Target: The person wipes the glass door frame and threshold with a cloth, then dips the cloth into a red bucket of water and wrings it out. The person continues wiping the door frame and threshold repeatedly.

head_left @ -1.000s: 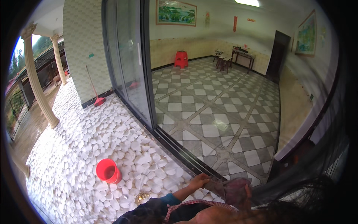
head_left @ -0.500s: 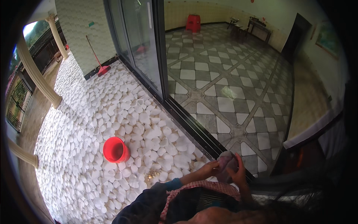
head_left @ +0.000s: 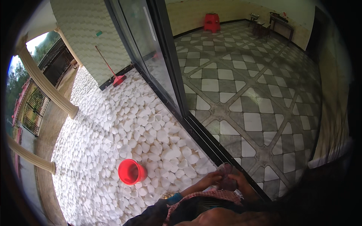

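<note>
Both my hands meet low in the picture, above the dark door track [head_left: 211,145]. My left hand [head_left: 209,178] and my right hand [head_left: 239,180] together grip a small crumpled grey-brown cloth [head_left: 226,172]. My left forearm wears a dark sleeve with a teal cuff, and a red checked garment lies under my arms. A red plastic bucket [head_left: 131,171] stands on the white pebble floor [head_left: 124,128], to the left of my hands.
A sliding glass door [head_left: 151,49] in a dark frame separates the pebble porch from a grey-and-white tiled room [head_left: 256,94]. A red broom [head_left: 113,73] leans on the wall. A red stool [head_left: 212,22] and dark tables stand far back. White columns [head_left: 47,86] line the left.
The view has tilted further down, and the floor and bucket look nearer. My hands stay together on the cloth, now seen more fully over the door track.
</note>
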`<state>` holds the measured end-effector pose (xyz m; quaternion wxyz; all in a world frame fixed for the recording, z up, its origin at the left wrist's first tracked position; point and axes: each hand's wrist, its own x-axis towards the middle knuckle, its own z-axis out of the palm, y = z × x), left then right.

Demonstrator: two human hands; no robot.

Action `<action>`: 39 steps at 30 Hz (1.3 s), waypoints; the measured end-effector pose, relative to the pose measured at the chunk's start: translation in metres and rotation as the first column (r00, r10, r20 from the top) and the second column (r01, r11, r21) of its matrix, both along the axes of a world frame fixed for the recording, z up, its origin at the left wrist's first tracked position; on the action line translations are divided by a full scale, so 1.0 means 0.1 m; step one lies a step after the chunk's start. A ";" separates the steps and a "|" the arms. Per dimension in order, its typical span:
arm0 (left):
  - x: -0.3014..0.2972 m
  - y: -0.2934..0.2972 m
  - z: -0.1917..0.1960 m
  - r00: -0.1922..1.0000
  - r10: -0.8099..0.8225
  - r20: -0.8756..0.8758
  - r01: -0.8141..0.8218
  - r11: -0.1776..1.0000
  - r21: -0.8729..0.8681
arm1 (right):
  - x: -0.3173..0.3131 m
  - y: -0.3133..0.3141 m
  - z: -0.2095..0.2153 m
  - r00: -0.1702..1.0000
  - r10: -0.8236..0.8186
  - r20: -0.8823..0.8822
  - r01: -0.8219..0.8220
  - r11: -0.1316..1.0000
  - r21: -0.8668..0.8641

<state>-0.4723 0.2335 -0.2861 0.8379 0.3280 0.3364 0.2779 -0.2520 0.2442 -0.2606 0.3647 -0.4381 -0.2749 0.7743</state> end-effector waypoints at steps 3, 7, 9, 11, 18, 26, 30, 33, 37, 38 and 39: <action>-0.28 0.36 0.06 0.985 0.137 -0.105 -0.134 0.990 0.041 | -0.20 0.53 0.01 0.994 0.066 -0.090 -0.072 0.996 -0.059; -0.72 0.63 0.09 0.895 0.380 -0.236 -0.385 0.923 0.026 | -0.43 1.13 0.05 0.990 0.139 -0.013 -0.140 0.982 -0.129; -0.92 0.69 0.09 0.853 0.457 -0.250 -0.472 0.882 0.003 | -0.60 1.44 0.02 0.989 0.150 0.013 -0.146 0.975 -0.166; -1.11 0.76 0.07 0.812 0.497 -0.306 -0.522 0.853 0.002 | -0.83 1.75 0.00 0.988 0.153 0.016 -0.147 0.971 -0.188; -1.77 1.17 -0.25 0.782 0.559 -0.276 -0.602 0.792 -0.104 | -1.81 3.24 1.11 0.986 0.156 0.051 -0.164 0.907 0.387; -2.73 2.36 0.00 0.720 0.613 -0.325 -0.609 0.783 0.128 | -3.07 4.90 4.24 0.997 -0.076 -0.009 0.018 0.120 0.993; -3.19 2.78 0.21 0.645 0.695 -0.317 -0.672 0.713 0.197 | -3.66 5.56 5.75 0.855 -0.484 -0.187 -0.009 -0.375 0.927; -3.38 2.94 0.26 0.614 0.740 -0.274 -0.708 0.670 0.224 | -4.07 5.84 6.06 0.530 -0.834 -0.156 -0.270 -0.340 0.901; -3.37 2.95 0.22 0.616 0.747 -0.250 -0.725 0.662 0.189 | -4.34 5.97 5.26 0.365 -0.873 -0.322 -0.340 -0.447 0.827; -3.33 2.91 0.20 0.601 0.755 -0.262 -0.734 0.651 0.192 | -4.30 5.98 5.01 0.353 -0.880 -0.319 -0.364 -0.443 0.819; -3.31 2.89 0.19 0.619 0.733 -0.281 -0.715 0.674 0.183 | -4.25 5.96 4.71 0.351 -0.876 -0.330 -0.385 -0.457 0.802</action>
